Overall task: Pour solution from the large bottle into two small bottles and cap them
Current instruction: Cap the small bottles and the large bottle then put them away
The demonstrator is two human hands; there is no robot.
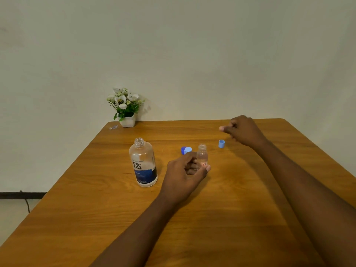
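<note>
The large clear bottle [143,162], with a blue label and no cap, stands upright left of centre on the wooden table [221,205]. My left hand [183,176] grips a small clear bottle [202,154] that stands uncapped on the table. Just behind my fingers lie a dark blue cap [183,149] and a light blue cap [188,150], touching each other. A small light blue cap [221,143] stands to the right of the small bottle. My right hand [243,131] hovers beyond that cap, fingers curled in with nothing visible in them. I see only one small bottle.
A white pot of white flowers [126,108] stands at the table's far left corner against the wall. A small wrapper [113,127] lies beside it. The table's far edge meets the wall.
</note>
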